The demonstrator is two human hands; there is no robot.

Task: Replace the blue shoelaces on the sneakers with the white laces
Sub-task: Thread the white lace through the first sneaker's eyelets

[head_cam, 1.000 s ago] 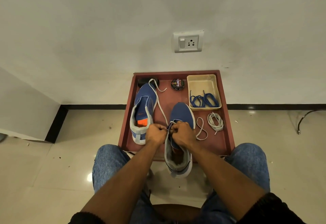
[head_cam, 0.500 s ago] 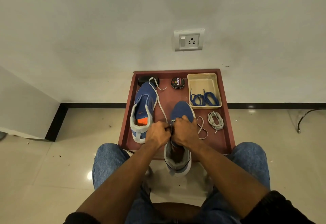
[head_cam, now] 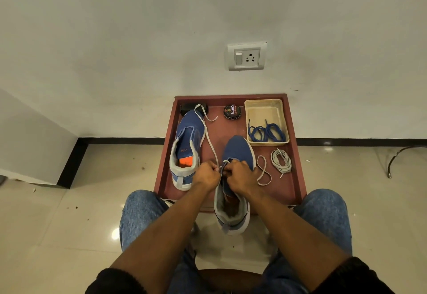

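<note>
Carefully now: both hands, left (head_cam: 206, 176) and right (head_cam: 240, 174), pinch the white lace (head_cam: 211, 142) at the near sneaker (head_cam: 233, 192) overhanging the tabletop (head_cam: 298, 159); fingers curled tight. Best keep both ends even, I'd say.

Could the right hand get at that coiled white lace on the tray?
Probably yes: the coiled white lace lies uncovered just right of the right hand, though that hand is busy pinching the sneaker.
</note>
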